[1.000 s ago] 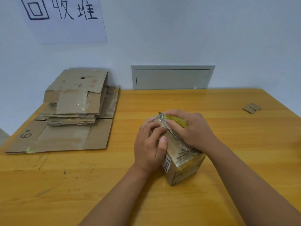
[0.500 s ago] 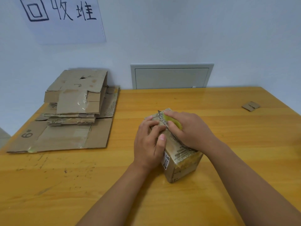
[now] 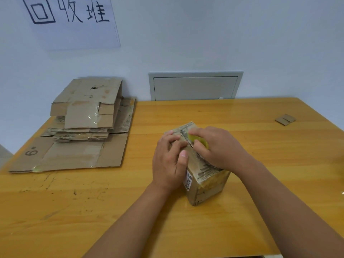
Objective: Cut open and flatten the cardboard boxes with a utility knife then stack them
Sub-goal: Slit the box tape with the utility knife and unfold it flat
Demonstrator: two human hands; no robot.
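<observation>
A small taped cardboard box (image 3: 205,185) stands on the wooden table (image 3: 242,127) in front of me. My left hand (image 3: 169,162) grips its left top edge, fingers curled over the top. My right hand (image 3: 221,148) holds a yellow utility knife (image 3: 198,139), whose blade lies along the top seam near the box's far end. Most of the knife is hidden under my fingers. A stack of flattened boxes (image 3: 81,123) lies at the table's back left.
A small cardboard scrap (image 3: 285,119) lies near the table's right back edge. A grey wall panel (image 3: 195,86) and a paper sign (image 3: 68,21) hang on the wall behind. Dark scratches mark the tabletop at front left.
My right hand has moved the knife away from me along the top seam toward the box's far end. My left hand has kept its grip on the box.
</observation>
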